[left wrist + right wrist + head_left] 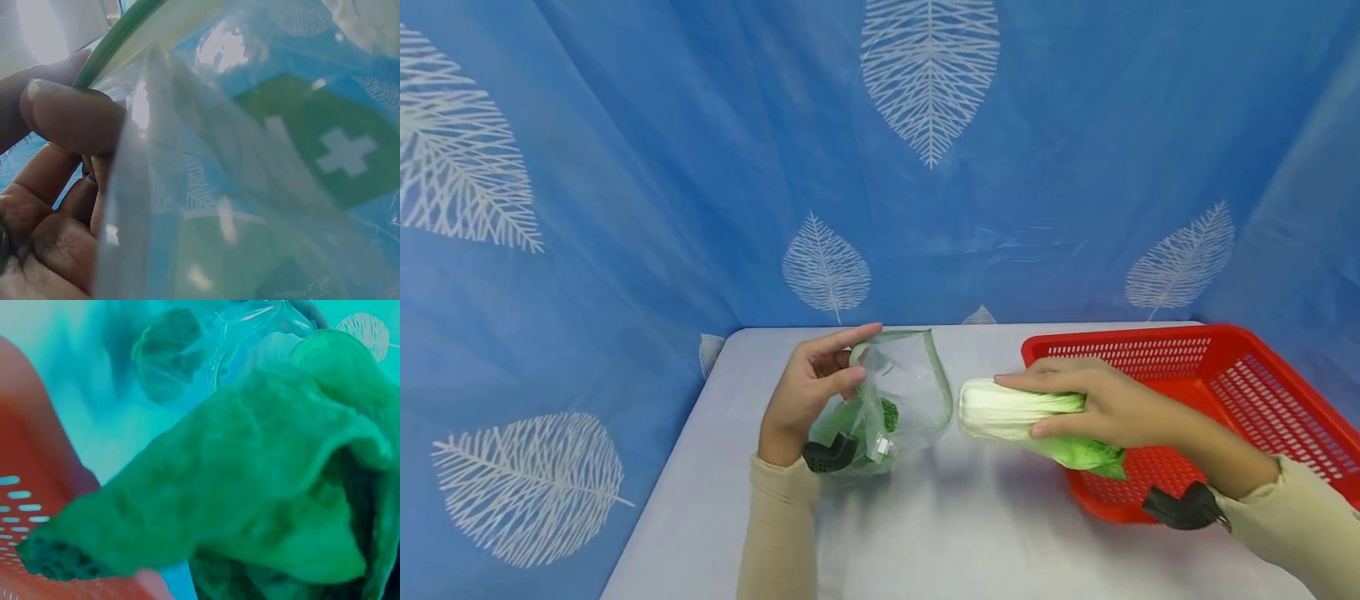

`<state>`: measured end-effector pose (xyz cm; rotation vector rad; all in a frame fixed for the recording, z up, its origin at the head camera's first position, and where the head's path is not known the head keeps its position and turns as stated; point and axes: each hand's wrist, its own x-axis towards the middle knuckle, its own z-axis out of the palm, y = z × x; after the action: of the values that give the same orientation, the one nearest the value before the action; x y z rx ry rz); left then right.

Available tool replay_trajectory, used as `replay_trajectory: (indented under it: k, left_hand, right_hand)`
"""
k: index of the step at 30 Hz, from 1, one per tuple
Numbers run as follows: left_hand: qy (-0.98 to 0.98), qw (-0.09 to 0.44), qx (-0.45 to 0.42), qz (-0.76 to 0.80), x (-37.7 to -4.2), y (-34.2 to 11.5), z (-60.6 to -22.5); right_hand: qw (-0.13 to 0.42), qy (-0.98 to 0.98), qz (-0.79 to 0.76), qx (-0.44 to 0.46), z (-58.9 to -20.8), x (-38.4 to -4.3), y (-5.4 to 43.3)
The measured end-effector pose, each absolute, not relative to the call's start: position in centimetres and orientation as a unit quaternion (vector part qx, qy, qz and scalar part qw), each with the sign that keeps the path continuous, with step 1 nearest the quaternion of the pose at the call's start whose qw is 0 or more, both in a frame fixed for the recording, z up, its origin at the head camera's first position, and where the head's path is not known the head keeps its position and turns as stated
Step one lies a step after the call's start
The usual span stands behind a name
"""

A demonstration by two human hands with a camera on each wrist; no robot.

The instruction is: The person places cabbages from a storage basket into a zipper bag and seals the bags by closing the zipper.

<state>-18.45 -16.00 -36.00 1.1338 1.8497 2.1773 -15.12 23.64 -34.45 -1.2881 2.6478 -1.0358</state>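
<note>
White bench point(700, 508), my left hand point(807, 382) pinches a bag point(917, 387) by its rim, probably so it gapes; right hand point(1090, 402) grips cabbage point(1000, 410).

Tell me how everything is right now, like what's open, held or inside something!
Plastic bag: mouth open
Green thing: inside the bag, seen through the plastic
Cabbage: held sideways, outside the bag
Red basket: upright, open on top
Left hand: holding the bag's edge
Right hand: gripping the cabbage
</note>
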Motion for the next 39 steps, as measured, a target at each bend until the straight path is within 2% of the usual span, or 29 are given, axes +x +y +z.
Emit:
replay_trajectory:
  k: [5, 22, 30, 39]
  left_hand:
    - [0.602, 0.046, 0.363, 0.710, -18.2, -15.7, -36.2]
    - [0.592, 0.039, 0.377, 0.711, -18.4, -15.6, -36.2]
    - [0.594, 0.050, 0.383, 0.706, -18.5, -15.1, -36.4]
    - [0.592, 0.051, 0.385, 0.706, -18.5, -14.9, -36.4]
  right_hand:
    - [0.012, 0.841, -0.332, -0.427, -34.8, -15.2, 23.0]
    - [0.037, 0.833, -0.332, -0.440, -34.3, -17.1, 20.1]
    - [0.029, 0.810, -0.336, -0.480, -34.1, -18.3, 18.0]
    - [0.012, 0.842, -0.311, -0.442, -34.3, -18.8, 15.5]
